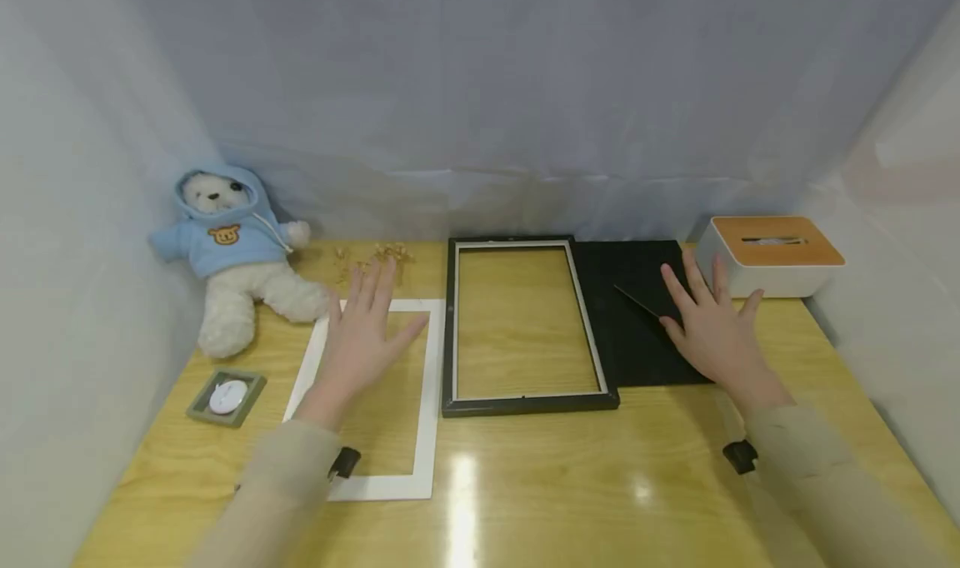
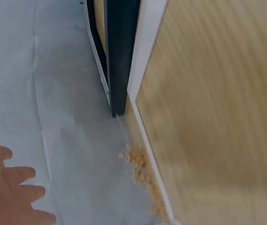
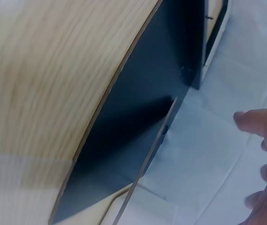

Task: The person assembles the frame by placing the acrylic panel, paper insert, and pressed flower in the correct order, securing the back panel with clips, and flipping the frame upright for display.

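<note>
Zero parts are held: the left hand (image 1: 360,328) and right hand (image 1: 711,333), fingers spread, hover over mat (image 1: 427,401) and board (image 1: 633,356), the frame (image 1: 532,404) lying between; this appears a ready step, the next move likely calling for grasping one part.

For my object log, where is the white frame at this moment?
In the head view, the white frame lies on the left side of the table, just left of the black frame and partly hidden by the left hand.
</note>
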Action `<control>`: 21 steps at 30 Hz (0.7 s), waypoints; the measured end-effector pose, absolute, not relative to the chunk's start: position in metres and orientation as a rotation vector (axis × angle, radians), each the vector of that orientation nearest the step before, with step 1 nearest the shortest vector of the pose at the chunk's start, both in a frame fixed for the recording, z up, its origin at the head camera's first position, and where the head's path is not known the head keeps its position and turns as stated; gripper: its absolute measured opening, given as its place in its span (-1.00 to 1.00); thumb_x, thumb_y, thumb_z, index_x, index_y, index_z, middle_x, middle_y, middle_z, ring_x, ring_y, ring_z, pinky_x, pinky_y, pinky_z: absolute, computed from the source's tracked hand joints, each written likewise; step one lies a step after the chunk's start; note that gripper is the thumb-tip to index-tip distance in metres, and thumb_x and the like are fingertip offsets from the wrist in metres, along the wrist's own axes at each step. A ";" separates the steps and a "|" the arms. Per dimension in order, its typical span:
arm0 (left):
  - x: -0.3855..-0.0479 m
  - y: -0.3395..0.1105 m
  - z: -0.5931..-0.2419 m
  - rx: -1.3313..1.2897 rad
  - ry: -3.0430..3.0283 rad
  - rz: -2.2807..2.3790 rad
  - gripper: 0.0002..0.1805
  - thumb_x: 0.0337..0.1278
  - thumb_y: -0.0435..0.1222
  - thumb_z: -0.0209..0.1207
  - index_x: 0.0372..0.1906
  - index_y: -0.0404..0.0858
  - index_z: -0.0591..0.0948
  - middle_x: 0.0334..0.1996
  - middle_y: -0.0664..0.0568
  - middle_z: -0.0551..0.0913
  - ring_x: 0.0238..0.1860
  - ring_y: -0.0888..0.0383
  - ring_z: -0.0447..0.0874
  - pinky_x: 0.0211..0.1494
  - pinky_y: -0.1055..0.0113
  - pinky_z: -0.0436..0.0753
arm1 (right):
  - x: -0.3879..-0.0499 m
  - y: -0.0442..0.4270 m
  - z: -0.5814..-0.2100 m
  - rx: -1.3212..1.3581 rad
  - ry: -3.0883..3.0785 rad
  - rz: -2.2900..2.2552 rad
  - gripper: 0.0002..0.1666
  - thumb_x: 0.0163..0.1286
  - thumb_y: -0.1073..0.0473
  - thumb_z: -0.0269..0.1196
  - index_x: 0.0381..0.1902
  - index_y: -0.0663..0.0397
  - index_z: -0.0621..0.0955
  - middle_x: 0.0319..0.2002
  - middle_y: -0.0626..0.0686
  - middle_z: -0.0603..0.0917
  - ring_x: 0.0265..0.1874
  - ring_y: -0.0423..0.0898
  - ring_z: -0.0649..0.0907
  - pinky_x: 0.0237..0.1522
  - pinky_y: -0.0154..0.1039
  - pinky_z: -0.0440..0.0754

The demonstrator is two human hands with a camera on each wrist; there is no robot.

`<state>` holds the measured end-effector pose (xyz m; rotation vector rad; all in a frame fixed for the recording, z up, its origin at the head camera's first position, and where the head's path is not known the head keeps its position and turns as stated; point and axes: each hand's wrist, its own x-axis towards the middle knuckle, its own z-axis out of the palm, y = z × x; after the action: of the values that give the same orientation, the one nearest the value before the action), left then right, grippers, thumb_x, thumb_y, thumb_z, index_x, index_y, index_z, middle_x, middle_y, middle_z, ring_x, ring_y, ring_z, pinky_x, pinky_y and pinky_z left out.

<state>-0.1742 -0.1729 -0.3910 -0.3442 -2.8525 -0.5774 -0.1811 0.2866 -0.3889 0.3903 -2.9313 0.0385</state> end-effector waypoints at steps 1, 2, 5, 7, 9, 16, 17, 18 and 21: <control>-0.172 -0.170 -0.393 -0.359 -2.832 -0.653 -0.05 0.26 0.27 -0.10 0.53 -0.04 -0.24 0.51 -0.07 -0.22 0.48 -0.03 -0.43 0.40 -0.11 -0.47 | -0.179 0.286 -0.389 0.392 -2.935 0.066 -0.05 0.40 0.02 0.17 0.54 -0.10 -0.11 0.51 0.07 -0.31 0.42 0.25 -0.31 0.02 0.64 -0.33; -0.170 -0.168 -0.395 -0.371 -2.814 -0.727 -0.06 0.27 0.24 -0.08 0.53 -0.08 -0.20 0.51 -0.07 -0.18 0.49 -0.04 -0.37 0.42 -0.10 -0.41 | -0.177 0.286 -0.389 0.390 -2.937 0.093 -0.07 0.39 0.05 0.18 0.53 -0.06 -0.07 0.51 0.09 -0.26 0.43 0.26 -0.26 0.04 0.64 -0.25; -0.161 -0.161 -0.399 -0.387 -2.761 -0.944 -0.11 0.29 0.16 0.00 0.53 -0.11 -0.10 0.51 -0.02 -0.09 0.48 -0.03 -0.21 0.46 -0.06 -0.20 | -0.169 0.285 -0.391 0.383 -2.923 0.186 -0.18 0.39 0.12 0.18 0.50 0.07 0.10 0.50 0.18 -0.05 0.42 0.30 -0.04 0.09 0.59 -0.02; -0.155 -0.157 -0.402 -0.381 -2.733 -1.086 -0.13 0.29 0.10 0.05 0.52 -0.12 -0.06 0.50 -0.02 -0.04 0.48 -0.04 -0.13 0.46 -0.05 -0.09 | -0.162 0.285 -0.392 0.384 -2.896 0.259 -0.26 0.37 0.16 0.20 0.43 0.18 0.23 0.44 0.26 0.12 0.35 0.35 0.13 0.10 0.51 0.14; -0.148 -0.152 -0.406 -0.360 -2.720 -1.219 -0.14 0.28 0.07 0.09 0.52 -0.07 -0.03 0.49 0.00 -0.01 0.47 -0.03 -0.09 0.45 -0.05 -0.02 | -0.153 0.285 -0.394 0.382 -2.865 0.346 -0.34 0.33 0.21 0.22 0.35 0.27 0.33 0.36 0.32 0.26 0.25 0.38 0.27 0.11 0.42 0.24; -0.131 -0.136 -0.424 -0.311 -2.659 -1.533 -0.21 0.25 -0.02 0.17 0.48 -0.14 0.12 0.45 -0.06 0.11 0.41 -0.11 0.08 0.40 -0.08 0.12 | -0.125 0.302 -0.404 0.268 -2.819 0.615 -0.53 0.29 0.33 0.25 0.13 0.44 0.47 0.13 0.45 0.45 0.07 0.41 0.39 0.07 0.30 0.32; -0.130 -0.135 -0.427 -0.299 -2.645 -1.593 -0.22 0.25 -0.04 0.18 0.47 -0.16 0.14 0.45 -0.08 0.12 0.40 -0.13 0.10 0.39 -0.06 0.14 | -0.122 0.307 -0.406 0.239 -2.825 0.637 -0.53 0.28 0.33 0.25 0.12 0.45 0.47 0.11 0.47 0.46 0.06 0.42 0.40 0.06 0.30 0.34; -0.128 -0.133 -0.430 -0.286 -2.632 -1.647 -0.23 0.25 -0.06 0.18 0.47 -0.19 0.15 0.44 -0.12 0.14 0.39 -0.17 0.13 0.39 -0.05 0.17 | -0.119 0.312 -0.407 0.206 -2.837 0.654 -0.52 0.28 0.34 0.25 0.12 0.46 0.47 0.09 0.48 0.46 0.06 0.43 0.41 0.04 0.32 0.35; -0.126 -0.129 -0.439 -0.246 -2.579 -1.815 -0.24 0.25 -0.13 0.21 0.44 -0.28 0.18 0.41 -0.21 0.17 0.37 -0.21 0.15 0.38 0.03 0.21 | -0.114 0.329 -0.412 0.129 -2.874 0.691 -0.49 0.27 0.33 0.26 0.13 0.51 0.44 0.05 0.52 0.46 0.03 0.46 0.42 0.00 0.33 0.39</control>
<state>-0.1260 -0.1288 -0.4391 -0.2459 -2.5791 -1.8146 -0.1138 0.3292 -0.4125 0.1294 -2.8739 0.6905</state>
